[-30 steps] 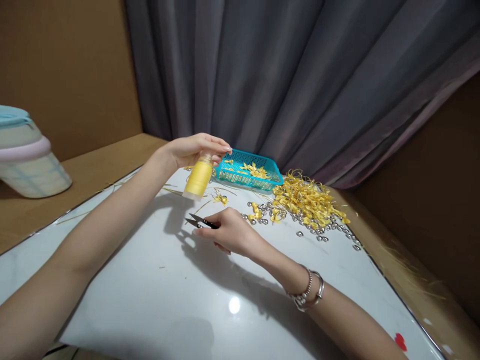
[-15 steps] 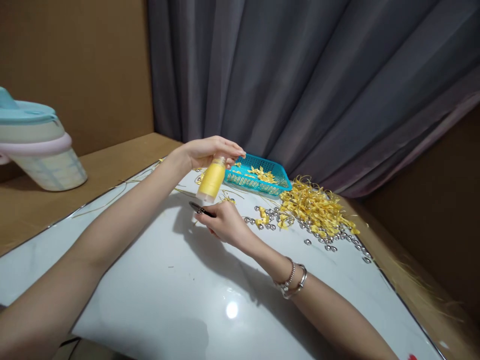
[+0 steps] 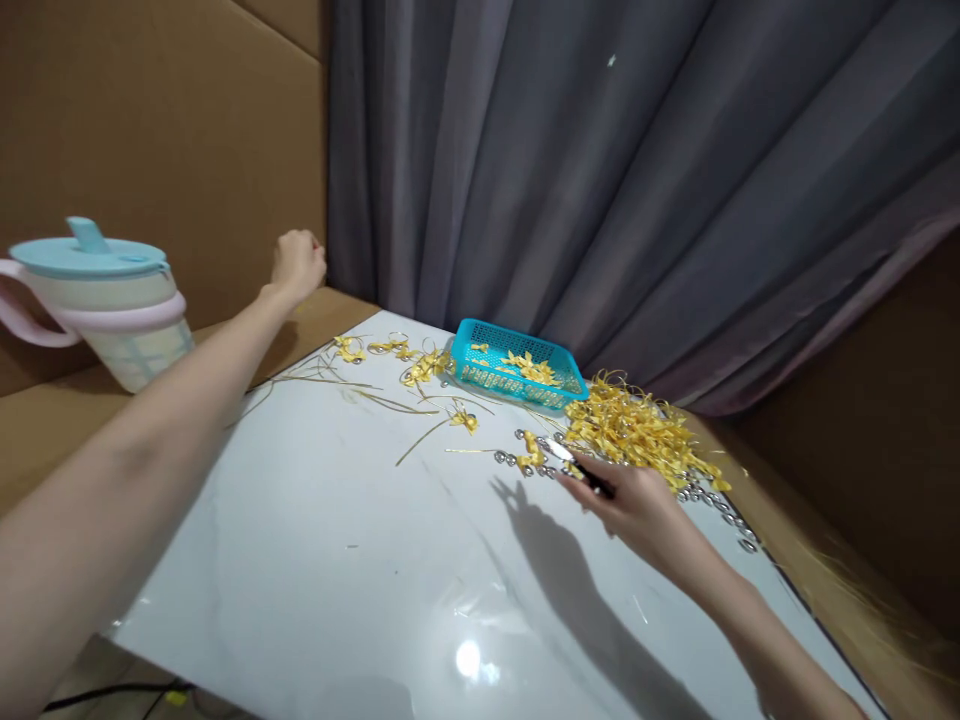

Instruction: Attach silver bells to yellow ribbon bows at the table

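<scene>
My left hand (image 3: 298,262) is curled closed past the far left edge of the white tabletop, near the cardboard wall. Its fingers face away from me, so I cannot see whether anything is in them. Over the right part of the table, my right hand (image 3: 626,495) grips black-handled thread snips (image 3: 596,480), their bright blade pointing to the far left. Below and beyond the blade lie small silver rings (image 3: 501,456) and a yellow ribbon bow (image 3: 531,450). A large heap of yellow ribbon bows (image 3: 637,425) lies just behind that hand.
A turquoise basket (image 3: 517,392) holding yellow pieces stands at the back by the grey curtain (image 3: 525,180). Gold strands (image 3: 390,402) and several loose bows trail to its left. At far left stands a lidded cup (image 3: 124,300) with a pink handle.
My left hand has moved left, away from the basket, and the yellow thread spool seen there is out of sight. My right hand has gone right with the snips, towards the rings.
</scene>
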Tool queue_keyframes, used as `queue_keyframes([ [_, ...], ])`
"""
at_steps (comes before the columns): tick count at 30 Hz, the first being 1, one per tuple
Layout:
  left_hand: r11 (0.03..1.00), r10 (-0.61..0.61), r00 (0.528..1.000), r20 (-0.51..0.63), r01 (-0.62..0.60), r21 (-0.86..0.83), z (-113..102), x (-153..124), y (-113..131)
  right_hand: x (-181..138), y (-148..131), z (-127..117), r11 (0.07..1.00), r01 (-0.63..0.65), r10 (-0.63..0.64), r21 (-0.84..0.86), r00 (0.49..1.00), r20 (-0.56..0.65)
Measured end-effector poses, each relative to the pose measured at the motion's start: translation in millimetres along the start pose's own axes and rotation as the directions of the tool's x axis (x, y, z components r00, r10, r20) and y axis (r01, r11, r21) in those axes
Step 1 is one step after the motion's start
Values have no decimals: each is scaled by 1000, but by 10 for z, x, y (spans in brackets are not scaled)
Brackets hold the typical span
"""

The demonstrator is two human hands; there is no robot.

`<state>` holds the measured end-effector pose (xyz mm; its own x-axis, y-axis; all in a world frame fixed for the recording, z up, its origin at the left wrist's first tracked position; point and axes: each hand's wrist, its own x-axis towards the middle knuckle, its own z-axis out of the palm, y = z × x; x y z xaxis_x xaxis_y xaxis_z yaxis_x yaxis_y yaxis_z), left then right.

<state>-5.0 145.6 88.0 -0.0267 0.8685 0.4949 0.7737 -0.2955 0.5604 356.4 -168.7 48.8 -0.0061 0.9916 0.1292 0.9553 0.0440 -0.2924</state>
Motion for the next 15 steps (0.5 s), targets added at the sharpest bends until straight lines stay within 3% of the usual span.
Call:
queue_keyframes([
  [3,997,-54,998,-45,56,49,51,-116,-294,-20,461,-126,965,-164,148,-203,985,-89],
  [5,993,-88,993,-77,94,76,82,-194,-420,-20,772,-176,894,-305,278,-328,952,-127],
  [9,979,-149,981,-124,164,119,92,-300,-516,-63,1316,-251,814,-450,407,-368,893,-190],
  [13,965,-167,966,-196,201,167,69,-327,-467,-190,1789,-383,697,-618,579,-364,784,-224],
  [15,943,-125,967,-220,185,277,66,-314,-448,-276,2007,-461,631,-694,665,-347,714,-219],
])
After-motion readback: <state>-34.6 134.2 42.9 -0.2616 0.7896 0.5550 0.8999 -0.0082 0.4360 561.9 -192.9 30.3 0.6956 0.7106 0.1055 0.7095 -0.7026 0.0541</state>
